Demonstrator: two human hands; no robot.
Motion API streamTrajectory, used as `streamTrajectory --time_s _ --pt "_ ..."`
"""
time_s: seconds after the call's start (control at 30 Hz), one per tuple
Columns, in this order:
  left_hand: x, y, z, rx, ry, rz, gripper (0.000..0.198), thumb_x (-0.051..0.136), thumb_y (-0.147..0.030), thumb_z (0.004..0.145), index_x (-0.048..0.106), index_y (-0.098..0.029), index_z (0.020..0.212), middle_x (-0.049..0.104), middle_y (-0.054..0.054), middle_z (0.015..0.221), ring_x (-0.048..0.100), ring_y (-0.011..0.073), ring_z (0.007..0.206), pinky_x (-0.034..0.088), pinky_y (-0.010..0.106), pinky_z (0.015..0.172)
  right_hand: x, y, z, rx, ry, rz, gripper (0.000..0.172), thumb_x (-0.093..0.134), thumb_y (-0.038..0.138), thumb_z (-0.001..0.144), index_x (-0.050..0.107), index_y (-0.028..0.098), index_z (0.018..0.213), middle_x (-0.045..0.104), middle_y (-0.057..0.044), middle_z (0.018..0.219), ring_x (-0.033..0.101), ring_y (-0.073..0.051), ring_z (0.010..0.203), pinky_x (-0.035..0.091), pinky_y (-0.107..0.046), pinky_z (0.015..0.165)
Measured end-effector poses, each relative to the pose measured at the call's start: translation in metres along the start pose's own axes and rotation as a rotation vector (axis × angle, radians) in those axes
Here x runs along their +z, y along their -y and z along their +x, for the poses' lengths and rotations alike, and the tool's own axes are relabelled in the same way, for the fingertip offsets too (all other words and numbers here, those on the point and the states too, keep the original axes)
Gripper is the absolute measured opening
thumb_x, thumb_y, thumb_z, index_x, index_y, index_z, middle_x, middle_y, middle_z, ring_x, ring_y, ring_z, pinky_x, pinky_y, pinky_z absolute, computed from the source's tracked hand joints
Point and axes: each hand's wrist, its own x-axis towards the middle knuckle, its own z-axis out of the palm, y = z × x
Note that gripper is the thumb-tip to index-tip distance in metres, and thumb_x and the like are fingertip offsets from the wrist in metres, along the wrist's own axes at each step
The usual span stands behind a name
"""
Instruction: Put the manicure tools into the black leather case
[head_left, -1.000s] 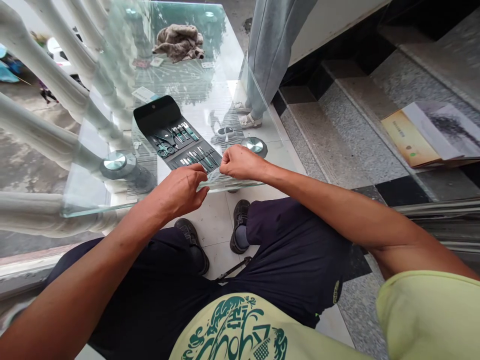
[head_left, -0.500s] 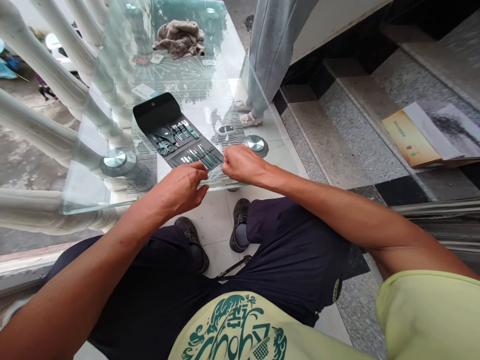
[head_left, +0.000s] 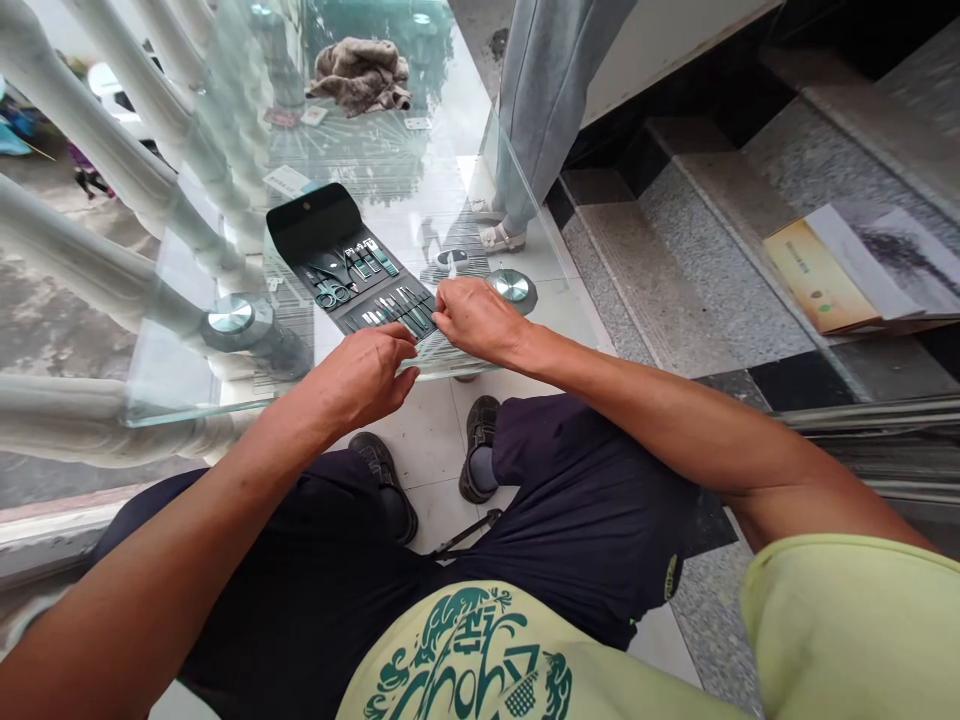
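An unfolded black case (head_left: 315, 222) lies on the glass table (head_left: 442, 165), with small green scissors (head_left: 331, 292), clippers (head_left: 373, 260) and several slim metal tools in its slots. At the case's near edge rests my left hand (head_left: 375, 372), its fingers bent over the edge and the thumb apart below, with nothing visible between them. My right hand (head_left: 478, 315) is closed at the case's near right corner, fingertips pressed together against it. Whatever tool may be between those fingertips is too small to make out.
A crumpled brown cloth (head_left: 360, 77) and some cards (head_left: 289, 181) lie farther back. A person's grey-trousered leg (head_left: 544, 100) stands beside the table's right edge. White balusters (head_left: 82, 240) line the left; stone steps (head_left: 637, 280) with an open booklet (head_left: 825, 270) rise at right.
My right hand has shifted slightly left and up, over the corner of the case. My left hand has hardly moved.
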Motion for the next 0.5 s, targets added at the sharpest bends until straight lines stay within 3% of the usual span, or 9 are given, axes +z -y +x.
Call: streamTrajectory --time_s 0.13,0.33,0.4,0.5 --pt "0.002 0.000 -0.001 -0.005 0.007 0.005 0.026 0.063 -0.026 0.106 0.085 -0.017 0.099 0.085 0.015 0.123 0.085 0.0303 0.103 0.066 0.042 0.095 0.005 -0.007 -0.004 -0.003 -0.010 0.090 0.013 0.064 0.012 0.103 0.072 0.018 0.111 0.079 -0.013 0.108 0.069 -0.027 0.099 0.047 -0.036 0.085" --pt "0.000 -0.001 -0.001 0.001 -0.014 -0.001 0.026 0.064 -0.028 0.106 0.084 -0.019 0.093 0.085 0.013 0.117 0.085 0.0294 0.104 0.067 0.040 0.096 0.010 0.001 0.000 -0.031 -0.032 0.099 0.021 0.056 0.008 0.103 0.072 0.016 0.113 0.079 -0.014 0.114 0.068 -0.027 0.102 0.047 -0.035 0.087" --pt "0.000 -0.001 -0.001 0.000 -0.005 -0.001 0.027 0.063 -0.028 0.106 0.084 -0.019 0.092 0.085 0.015 0.118 0.085 0.0303 0.103 0.067 0.042 0.096 0.003 0.003 0.002 -0.039 -0.014 0.097 0.022 0.055 0.008 0.104 0.073 0.015 0.115 0.079 -0.015 0.116 0.068 -0.026 0.103 0.047 -0.035 0.089" --pt "-0.001 -0.001 -0.001 0.006 0.002 -0.010 0.030 0.061 -0.029 0.106 0.085 -0.018 0.092 0.085 0.016 0.123 0.085 0.0310 0.101 0.068 0.044 0.096 -0.025 -0.006 0.005 -0.005 -0.036 0.122 0.022 0.054 0.014 0.110 0.075 0.016 0.117 0.080 -0.013 0.116 0.068 -0.026 0.105 0.048 -0.035 0.091"
